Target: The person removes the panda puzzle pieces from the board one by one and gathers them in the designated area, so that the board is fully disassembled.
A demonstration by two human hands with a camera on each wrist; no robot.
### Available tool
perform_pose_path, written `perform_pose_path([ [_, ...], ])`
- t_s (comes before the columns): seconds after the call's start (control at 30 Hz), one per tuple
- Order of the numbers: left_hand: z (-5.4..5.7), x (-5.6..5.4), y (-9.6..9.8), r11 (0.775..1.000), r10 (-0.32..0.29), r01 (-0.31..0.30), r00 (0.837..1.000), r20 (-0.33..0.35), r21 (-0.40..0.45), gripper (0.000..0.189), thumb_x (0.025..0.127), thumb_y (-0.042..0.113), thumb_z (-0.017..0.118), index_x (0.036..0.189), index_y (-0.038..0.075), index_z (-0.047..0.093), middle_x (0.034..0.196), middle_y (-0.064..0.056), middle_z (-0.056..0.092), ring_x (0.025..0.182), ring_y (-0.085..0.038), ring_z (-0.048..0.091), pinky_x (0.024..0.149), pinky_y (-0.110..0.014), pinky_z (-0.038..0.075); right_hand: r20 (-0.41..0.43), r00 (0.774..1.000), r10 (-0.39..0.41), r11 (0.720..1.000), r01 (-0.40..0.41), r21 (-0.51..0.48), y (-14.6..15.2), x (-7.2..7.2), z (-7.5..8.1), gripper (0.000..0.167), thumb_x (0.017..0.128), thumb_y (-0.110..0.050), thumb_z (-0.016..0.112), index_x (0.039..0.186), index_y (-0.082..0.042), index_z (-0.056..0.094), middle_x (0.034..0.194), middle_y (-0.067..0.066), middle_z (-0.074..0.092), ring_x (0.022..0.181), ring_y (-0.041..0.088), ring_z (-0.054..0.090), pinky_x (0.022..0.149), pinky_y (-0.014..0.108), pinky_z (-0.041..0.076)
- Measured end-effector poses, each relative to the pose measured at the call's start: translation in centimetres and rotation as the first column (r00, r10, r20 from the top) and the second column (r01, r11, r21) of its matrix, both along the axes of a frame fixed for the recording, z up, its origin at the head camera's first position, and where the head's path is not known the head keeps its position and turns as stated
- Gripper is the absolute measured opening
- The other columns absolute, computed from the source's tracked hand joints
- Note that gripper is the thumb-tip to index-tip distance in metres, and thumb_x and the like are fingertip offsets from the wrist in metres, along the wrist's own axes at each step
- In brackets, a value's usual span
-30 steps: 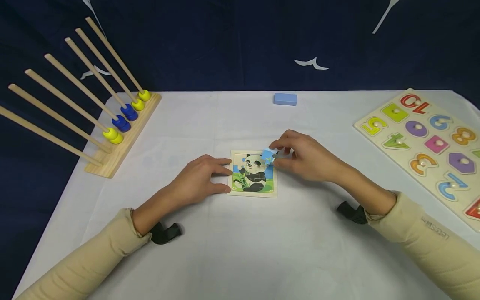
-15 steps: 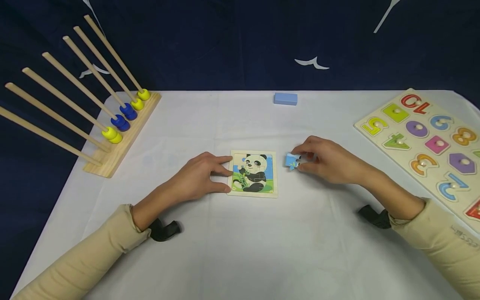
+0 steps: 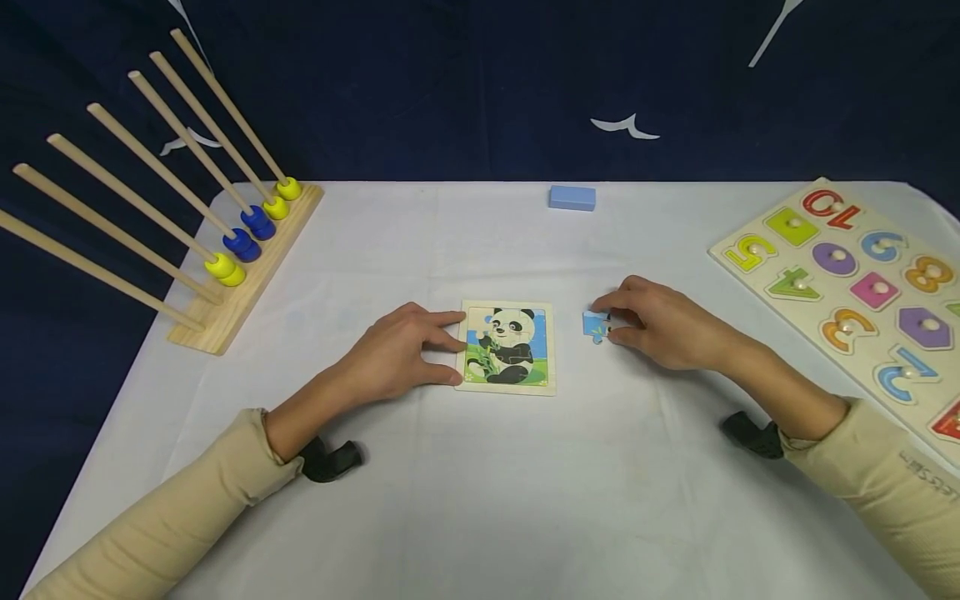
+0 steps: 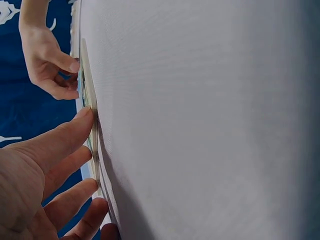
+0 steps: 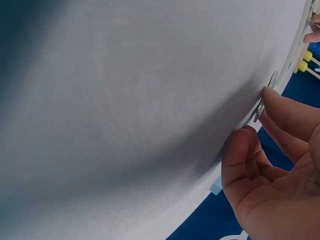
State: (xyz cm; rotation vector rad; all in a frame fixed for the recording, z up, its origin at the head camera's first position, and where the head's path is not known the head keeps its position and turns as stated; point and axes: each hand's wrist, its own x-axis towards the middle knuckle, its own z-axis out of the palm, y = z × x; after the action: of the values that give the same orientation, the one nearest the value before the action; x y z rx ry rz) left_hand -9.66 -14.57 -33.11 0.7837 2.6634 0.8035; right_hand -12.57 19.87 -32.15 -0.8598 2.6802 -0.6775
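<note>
A small jigsaw puzzle with a panda picture lies in a pale wooden frame [image 3: 551, 354] at mid-table. Its upper left part shows bare wood. My left hand [image 3: 397, 350] touches the frame's left side with thumb and fingers extended, as the left wrist view also shows along the frame edge [image 4: 92, 120]. To the right of the frame, my right hand [image 3: 667, 329] pinches a blue jigsaw piece [image 3: 594, 324] with a green leaf print between thumb and fingers. In the right wrist view the piece [image 5: 258, 111] appears edge-on, close over the white cloth.
A wooden abacus stand [image 3: 247, 292] with tall pegs and yellow and blue beads stands at the left. At the right lies a number-and-shape peg board [image 3: 806, 321]. A blue block [image 3: 572, 198] sits near the far table edge, before a dark blue curtain [image 3: 420, 92].
My right hand has carried the blue jigsaw piece from over the puzzle's upper right corner to the right, and the piece has turned slightly. My left hand has stayed at the frame.
</note>
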Motion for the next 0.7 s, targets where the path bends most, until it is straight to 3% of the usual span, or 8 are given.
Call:
perform_pose_path([
  [0.47, 0.07, 0.1, 0.11, 1.0, 0.018, -0.017, 1.0, 0.02, -0.014, 0.04, 0.075, 0.023, 0.088, 0.111, 0.009, 0.077, 0.142, -0.006, 0.054, 0.118, -0.025, 0.052, 0.093, -0.039, 0.045, 0.02, 0.999, -0.028, 0.999, 0.028, 0.018, -0.2, 0.14, 0.11, 0.037, 0.088, 0.0, 0.07, 0.124, 0.003, 0.065, 0.099, 0.009, 0.058, 0.083, 0.021, 0.051, 0.074, 0.037, 0.043],
  [0.7, 0.06, 0.04, 0.05, 1.0, 0.006, -0.006, 1.0, 0.018, 0.003, 0.04, 0.076, 0.022, 0.088, 0.111, 0.008, 0.077, 0.142, -0.007, 0.054, 0.117, -0.027, 0.052, 0.093, -0.04, 0.045, 0.029, 0.999, -0.024, 1.0, 0.024, 0.007, -0.1, 0.08, 0.31, 0.039, 0.089, -0.004, 0.07, 0.127, 0.002, 0.062, 0.094, 0.006, 0.056, 0.08, 0.019, 0.048, 0.072, 0.036, 0.041],
])
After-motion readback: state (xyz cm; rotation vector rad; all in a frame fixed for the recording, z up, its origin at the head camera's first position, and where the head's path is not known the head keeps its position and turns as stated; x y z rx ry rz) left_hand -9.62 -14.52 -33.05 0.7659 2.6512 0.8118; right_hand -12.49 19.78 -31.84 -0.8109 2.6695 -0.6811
